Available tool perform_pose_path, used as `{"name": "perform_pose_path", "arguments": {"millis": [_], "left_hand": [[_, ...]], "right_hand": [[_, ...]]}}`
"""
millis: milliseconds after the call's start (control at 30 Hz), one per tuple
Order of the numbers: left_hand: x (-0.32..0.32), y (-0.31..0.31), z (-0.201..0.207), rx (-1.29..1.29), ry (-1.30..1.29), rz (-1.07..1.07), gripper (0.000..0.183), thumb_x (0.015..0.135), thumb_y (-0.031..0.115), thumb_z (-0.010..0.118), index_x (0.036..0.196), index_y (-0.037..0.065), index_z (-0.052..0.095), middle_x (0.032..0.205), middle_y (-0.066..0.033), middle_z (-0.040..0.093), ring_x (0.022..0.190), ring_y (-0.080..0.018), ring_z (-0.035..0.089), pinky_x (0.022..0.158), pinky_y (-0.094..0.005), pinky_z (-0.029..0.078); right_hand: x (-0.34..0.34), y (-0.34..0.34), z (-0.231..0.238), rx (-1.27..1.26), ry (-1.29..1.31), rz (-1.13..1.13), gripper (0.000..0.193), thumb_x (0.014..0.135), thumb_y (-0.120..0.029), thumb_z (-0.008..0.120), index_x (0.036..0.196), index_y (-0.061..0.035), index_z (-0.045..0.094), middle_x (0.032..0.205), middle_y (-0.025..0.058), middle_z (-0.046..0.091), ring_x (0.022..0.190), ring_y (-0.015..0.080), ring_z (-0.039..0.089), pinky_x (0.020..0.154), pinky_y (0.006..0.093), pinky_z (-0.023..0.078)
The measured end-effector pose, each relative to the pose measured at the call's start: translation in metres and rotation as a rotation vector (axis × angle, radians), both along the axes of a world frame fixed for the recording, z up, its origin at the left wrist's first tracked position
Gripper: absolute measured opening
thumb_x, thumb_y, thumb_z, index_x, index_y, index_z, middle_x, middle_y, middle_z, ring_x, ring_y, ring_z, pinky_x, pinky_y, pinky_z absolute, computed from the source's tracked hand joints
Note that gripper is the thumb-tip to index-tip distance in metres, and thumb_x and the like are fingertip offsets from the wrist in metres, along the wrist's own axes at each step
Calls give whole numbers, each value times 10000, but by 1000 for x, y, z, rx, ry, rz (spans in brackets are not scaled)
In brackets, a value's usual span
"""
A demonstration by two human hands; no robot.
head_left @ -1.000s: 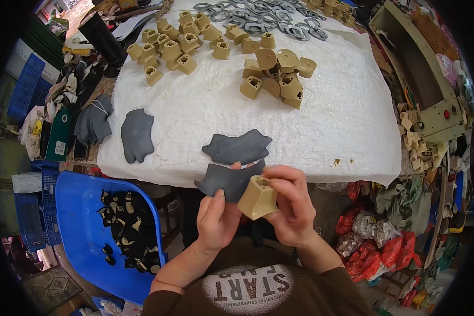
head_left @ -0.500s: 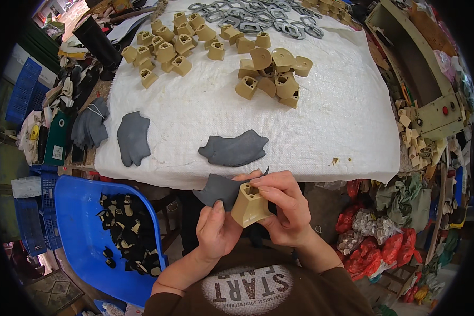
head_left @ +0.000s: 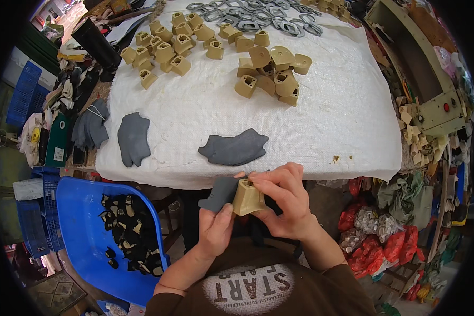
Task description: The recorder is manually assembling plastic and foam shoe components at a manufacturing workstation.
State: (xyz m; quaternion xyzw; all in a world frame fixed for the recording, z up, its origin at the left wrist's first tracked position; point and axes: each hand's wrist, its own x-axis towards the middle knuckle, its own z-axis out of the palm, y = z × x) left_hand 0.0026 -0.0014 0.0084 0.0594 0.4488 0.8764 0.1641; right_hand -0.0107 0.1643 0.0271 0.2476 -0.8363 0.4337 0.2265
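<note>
In front of my body, just off the table's near edge, my right hand (head_left: pixel 290 206) grips a beige plastic shoe heel (head_left: pixel 247 201), its hollow narrow end up. A dark grey leather piece (head_left: pixel 219 193) lies against the heel's left and far side. My left hand (head_left: pixel 215 230) pinches that leather between thumb and fingers, with the thumb close to the heel's lower edge. The far part of the leather is hidden behind the heel and my right fingers. On the table, a little beyond my hands, stacked grey leather pieces (head_left: pixel 234 147) lie flat.
A white woven sheet (head_left: pixel 321 126) covers the table. On it are loose beige heels (head_left: pixel 182 44), a heap of heels (head_left: pixel 284 81), grey rings (head_left: pixel 258 15) and more leather (head_left: pixel 134 139). A blue tub (head_left: pixel 84 231) with black-covered heels stands left; red bags (head_left: pixel 367 257) lie right.
The heel and leather have shifted slightly up and away from me. The leather has turned closer along the heel's side, and my left thumb now presses nearer the heel.
</note>
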Motion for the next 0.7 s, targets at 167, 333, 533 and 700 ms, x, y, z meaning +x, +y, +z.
{"name": "perform_pose_path", "arguments": {"millis": [167,333,533,700], "left_hand": [[-12,-7,6,-327,133,15,405,940,141,359,1269,-79,441,1146,-125,581,983,-124,538,854,-256,427],[-9,-7,-5,-568,149,15,378,965,182,372,1242,-36,507,694,11,519,641,-50,436,586,-200,377],[-8,1,4,-771,279,15,374,963,174,384,1255,-31,495,648,-50,498,580,-73,421,533,-220,370],[-6,9,2,-964,486,56,406,923,105,464,1293,-58,426,951,-195,591,767,-180,584,669,-257,458]], "right_hand": [[1,4,5,80,-19,-39,483,572,-90,744,1024,-83,573,980,19,572,835,210,498,790,407,294],[5,4,22,337,-153,-90,492,548,-85,734,1014,-98,574,943,17,566,843,215,491,827,418,272],[6,1,16,444,-203,-109,438,540,-75,718,957,-77,582,871,15,516,845,210,490,838,422,262],[6,-3,12,464,-166,-114,398,569,-73,686,952,-54,581,845,31,494,813,215,484,837,416,258]]}}
